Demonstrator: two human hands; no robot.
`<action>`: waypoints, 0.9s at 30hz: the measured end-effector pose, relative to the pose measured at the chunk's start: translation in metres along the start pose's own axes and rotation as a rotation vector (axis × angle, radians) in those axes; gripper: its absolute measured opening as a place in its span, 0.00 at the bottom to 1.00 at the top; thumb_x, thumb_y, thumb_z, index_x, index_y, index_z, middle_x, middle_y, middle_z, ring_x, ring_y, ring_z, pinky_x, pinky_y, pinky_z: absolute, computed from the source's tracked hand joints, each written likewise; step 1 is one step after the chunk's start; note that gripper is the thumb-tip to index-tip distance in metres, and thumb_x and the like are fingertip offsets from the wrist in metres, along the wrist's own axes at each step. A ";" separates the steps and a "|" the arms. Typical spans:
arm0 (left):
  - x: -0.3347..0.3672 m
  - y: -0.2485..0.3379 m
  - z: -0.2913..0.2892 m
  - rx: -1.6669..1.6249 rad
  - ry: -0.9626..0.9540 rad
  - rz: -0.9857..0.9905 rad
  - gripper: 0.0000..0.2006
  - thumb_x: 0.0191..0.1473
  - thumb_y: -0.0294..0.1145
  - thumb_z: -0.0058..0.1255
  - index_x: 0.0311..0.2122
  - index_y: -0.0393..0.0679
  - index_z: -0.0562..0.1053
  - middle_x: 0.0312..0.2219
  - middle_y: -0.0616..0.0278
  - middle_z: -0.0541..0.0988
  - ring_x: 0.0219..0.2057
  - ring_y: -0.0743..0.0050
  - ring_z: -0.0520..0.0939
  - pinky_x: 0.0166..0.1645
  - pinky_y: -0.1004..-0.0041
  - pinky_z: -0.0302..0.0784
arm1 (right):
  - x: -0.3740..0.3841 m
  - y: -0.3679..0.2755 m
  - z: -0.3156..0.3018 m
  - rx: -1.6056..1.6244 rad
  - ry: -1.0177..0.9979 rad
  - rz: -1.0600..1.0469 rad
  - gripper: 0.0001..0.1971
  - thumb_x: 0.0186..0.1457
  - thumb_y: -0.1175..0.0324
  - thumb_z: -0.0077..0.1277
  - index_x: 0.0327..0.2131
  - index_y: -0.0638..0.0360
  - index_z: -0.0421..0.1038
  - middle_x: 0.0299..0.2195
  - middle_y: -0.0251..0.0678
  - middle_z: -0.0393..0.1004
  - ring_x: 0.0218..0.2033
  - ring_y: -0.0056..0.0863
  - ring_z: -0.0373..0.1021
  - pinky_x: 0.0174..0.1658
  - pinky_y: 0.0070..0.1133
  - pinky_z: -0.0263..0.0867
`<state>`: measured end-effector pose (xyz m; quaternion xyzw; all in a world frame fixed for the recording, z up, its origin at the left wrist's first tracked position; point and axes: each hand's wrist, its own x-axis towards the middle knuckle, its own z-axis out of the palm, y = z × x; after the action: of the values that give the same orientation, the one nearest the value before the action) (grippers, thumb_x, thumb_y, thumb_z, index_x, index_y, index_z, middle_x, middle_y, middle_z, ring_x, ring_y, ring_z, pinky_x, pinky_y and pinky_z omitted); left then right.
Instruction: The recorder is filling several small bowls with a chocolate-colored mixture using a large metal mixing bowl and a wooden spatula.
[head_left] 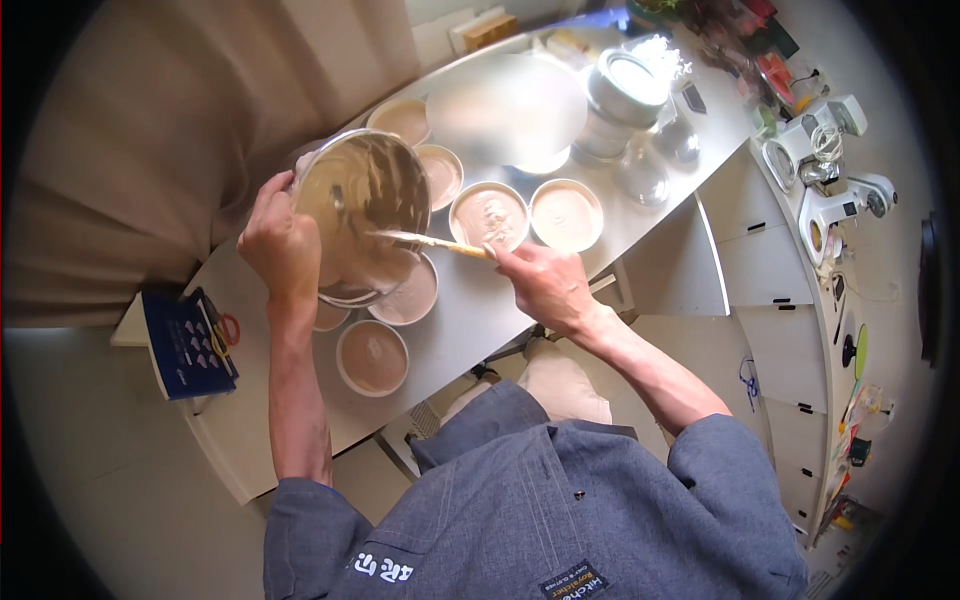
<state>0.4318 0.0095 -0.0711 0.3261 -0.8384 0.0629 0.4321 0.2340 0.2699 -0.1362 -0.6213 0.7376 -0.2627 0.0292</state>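
Note:
My left hand grips the rim of a tilted metal mixing bowl smeared with pale brown batter, held above the white table. My right hand holds a spatula by its handle, with the blade reaching into the bowl. Right under the bowl sits a round pan with batter in it. Several more round pans filled with the same batter lie around: one near the table's front edge, two to the right of the bowl, others behind it.
A blue box with small items rests on the table's left corner. Metal bowls and lids stand at the far end, with glass lids beside them. White drawers and white mixers line the right side.

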 end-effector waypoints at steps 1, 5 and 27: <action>0.007 0.008 0.004 0.008 -0.012 0.006 0.09 0.41 0.15 0.46 0.26 0.36 0.78 0.37 0.57 0.85 0.30 0.51 0.85 0.35 0.61 0.80 | -0.002 0.010 -0.003 0.019 0.030 -0.011 0.18 0.55 0.73 0.53 0.49 0.46 0.76 0.26 0.34 0.74 0.24 0.33 0.75 0.24 0.30 0.69; 0.024 0.044 0.030 -0.054 -0.015 -0.023 0.07 0.41 0.13 0.43 0.22 0.32 0.74 0.36 0.53 0.85 0.30 0.54 0.84 0.35 0.63 0.78 | 0.000 0.057 -0.030 0.057 0.078 0.040 0.17 0.57 0.71 0.54 0.50 0.46 0.76 0.26 0.36 0.76 0.22 0.34 0.74 0.22 0.31 0.68; 0.063 0.144 0.105 0.093 0.023 0.017 0.08 0.41 0.10 0.45 0.21 0.32 0.74 0.38 0.52 0.85 0.38 0.56 0.87 0.41 0.66 0.83 | 0.144 0.173 -0.073 -0.081 -0.152 -0.467 0.16 0.49 0.74 0.53 0.44 0.55 0.76 0.29 0.39 0.76 0.29 0.37 0.77 0.30 0.32 0.72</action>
<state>0.2473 0.0501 -0.0629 0.3378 -0.8324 0.1091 0.4255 0.0189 0.1764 -0.1058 -0.7936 0.5796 -0.1849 -0.0020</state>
